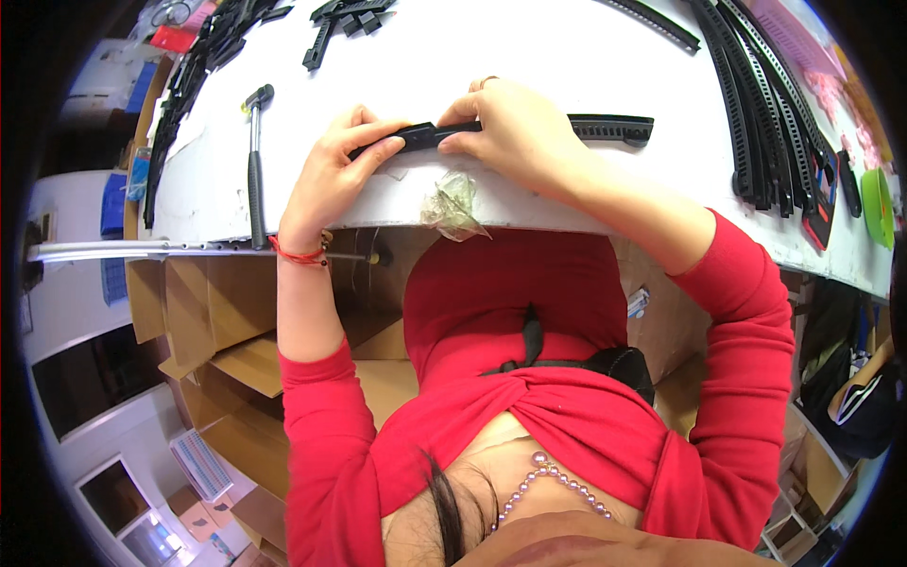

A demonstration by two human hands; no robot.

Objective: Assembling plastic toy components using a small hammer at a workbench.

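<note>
Both hands meet over a white table at a long black slotted plastic strip [609,128], which lies crosswise in front of me. My left hand [342,163] pinches a black piece at the strip's left end between thumb and fingers. Close beside it, my right hand [505,128] grips the strip with thumb and forefinger, its palm hiding part of the middle. The strip's right end sticks out past my right wrist. Where the two black parts meet, between my fingertips, I cannot make out the joint. Just below lies a crumpled clear plastic bag [455,206] at the table's edge.
A hammer [255,165] with a black handle lies left of my left hand. Black parts [345,21] lie at the back, with more piled [194,80] far left. Several long slotted strips [756,113] are stacked at right, near a green container [879,208]. Cardboard boxes [227,302] stand below left.
</note>
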